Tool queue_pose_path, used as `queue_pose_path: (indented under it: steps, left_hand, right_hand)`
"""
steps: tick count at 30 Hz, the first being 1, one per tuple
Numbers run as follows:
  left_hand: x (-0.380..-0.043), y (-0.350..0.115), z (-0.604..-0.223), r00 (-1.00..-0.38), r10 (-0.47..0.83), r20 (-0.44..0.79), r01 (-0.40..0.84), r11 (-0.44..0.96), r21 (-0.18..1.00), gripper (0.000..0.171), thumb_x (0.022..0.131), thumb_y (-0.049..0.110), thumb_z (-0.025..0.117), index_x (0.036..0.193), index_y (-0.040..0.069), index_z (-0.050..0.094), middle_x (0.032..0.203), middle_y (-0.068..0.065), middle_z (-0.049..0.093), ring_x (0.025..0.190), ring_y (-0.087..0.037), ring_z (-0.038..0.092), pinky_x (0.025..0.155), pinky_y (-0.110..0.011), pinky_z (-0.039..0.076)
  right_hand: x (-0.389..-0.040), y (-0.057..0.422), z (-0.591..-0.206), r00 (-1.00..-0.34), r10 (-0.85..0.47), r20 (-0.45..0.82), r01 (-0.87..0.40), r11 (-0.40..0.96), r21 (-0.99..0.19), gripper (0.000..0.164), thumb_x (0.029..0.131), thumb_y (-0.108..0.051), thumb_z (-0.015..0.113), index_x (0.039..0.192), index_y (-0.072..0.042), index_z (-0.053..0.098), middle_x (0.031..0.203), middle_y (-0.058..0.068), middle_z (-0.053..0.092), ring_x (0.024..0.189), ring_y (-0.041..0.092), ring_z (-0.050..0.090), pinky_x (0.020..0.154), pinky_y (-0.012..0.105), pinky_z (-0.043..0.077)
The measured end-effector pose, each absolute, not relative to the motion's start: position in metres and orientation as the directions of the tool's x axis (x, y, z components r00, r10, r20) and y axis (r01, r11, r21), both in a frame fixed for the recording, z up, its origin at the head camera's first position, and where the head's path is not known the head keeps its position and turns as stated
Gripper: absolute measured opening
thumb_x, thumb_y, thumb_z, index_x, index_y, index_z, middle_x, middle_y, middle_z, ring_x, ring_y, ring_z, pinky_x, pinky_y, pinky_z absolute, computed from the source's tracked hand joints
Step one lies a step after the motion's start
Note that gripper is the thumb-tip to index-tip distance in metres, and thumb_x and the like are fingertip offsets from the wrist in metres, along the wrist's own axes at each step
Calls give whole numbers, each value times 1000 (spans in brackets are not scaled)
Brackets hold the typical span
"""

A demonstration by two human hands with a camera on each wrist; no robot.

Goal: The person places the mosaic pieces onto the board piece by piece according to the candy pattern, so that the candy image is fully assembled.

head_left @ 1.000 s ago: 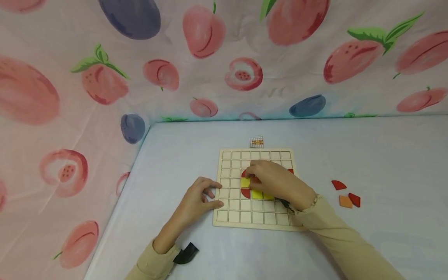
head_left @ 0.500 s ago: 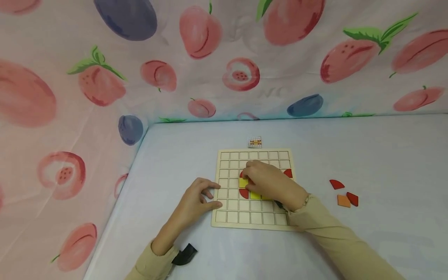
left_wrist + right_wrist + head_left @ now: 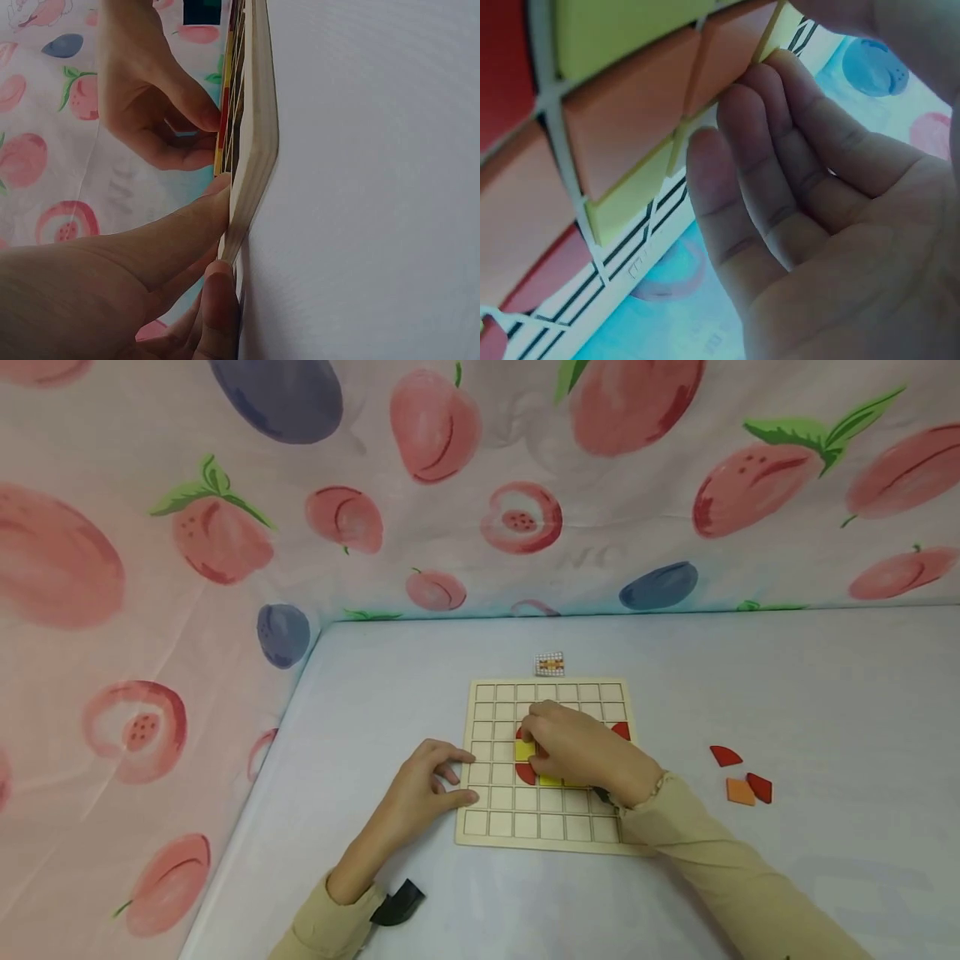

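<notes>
A wooden grid board (image 3: 498,827) lies on the table, partly filled with coloured tiles. My left hand (image 3: 416,789) rests at its left edge, thumb and index fingertips on the rim, fingers relaxed. Over the middle rows, my right hand (image 3: 581,743) pinches a yellow square tile (image 3: 525,750) between thumb and fingers. Red quarter-circle tiles (image 3: 527,774) sit just above and below that yellow one. In the right wrist view, orange square tiles (image 3: 630,112) run in a row up to the fingertips. Much of this row is hidden by the hand in the head view.
Right of the board lie a red quarter-circle tile (image 3: 725,756), an orange square tile (image 3: 740,791) and another red tile (image 3: 760,787). A small pattern card (image 3: 550,664) lies behind the board. A fruit-print cloth (image 3: 450,527) hangs along the back and left.
My right hand has shifted slightly left over the board, uncovering more of the red tile at the right. The left hand stays on the rim.
</notes>
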State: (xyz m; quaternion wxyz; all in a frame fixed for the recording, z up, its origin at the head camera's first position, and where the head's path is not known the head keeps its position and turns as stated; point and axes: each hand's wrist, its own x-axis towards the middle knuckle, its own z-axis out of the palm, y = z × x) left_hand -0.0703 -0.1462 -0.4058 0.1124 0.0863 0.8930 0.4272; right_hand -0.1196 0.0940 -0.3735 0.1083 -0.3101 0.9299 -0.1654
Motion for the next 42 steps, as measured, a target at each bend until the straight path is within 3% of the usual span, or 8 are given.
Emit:
queue_pose_path:
  steps: [19,28,42]
  left_hand:
    - [-71,-146,-406,-961,249,-122,61,621,782,41,77,9,85,114,14,70,114,-4,56,77,-12,55,66,-21,49]
    - [-71,-146,-406,-960,258,-112,75,618,783,41,77,9,85,114,13,69,114,-4,56,78,-12,55,67,-22,50]
    - [-71,-147,-406,-959,257,-122,67,621,781,41,77,9,85,114,14,69,113,-5,56,75,-12,55,67,-22,50]
  right_hand:
    - [-123,94,-375,-776,-625,-84,-524,713,-466,13,88,-3,72,98,-3,64,92,4,58,83,18,52,81,33,50]
    - [-127,89,-368,-784,-615,-89,-473,684,-556,15,93,-10,70,81,-12,61,74,-3,55,66,13,48,64,26,43]
    - [-130,72,-368,-792,-608,-52,-450,640,-623,3,91,-6,71,89,-6,69,79,-1,63,69,11,52,67,23,47]
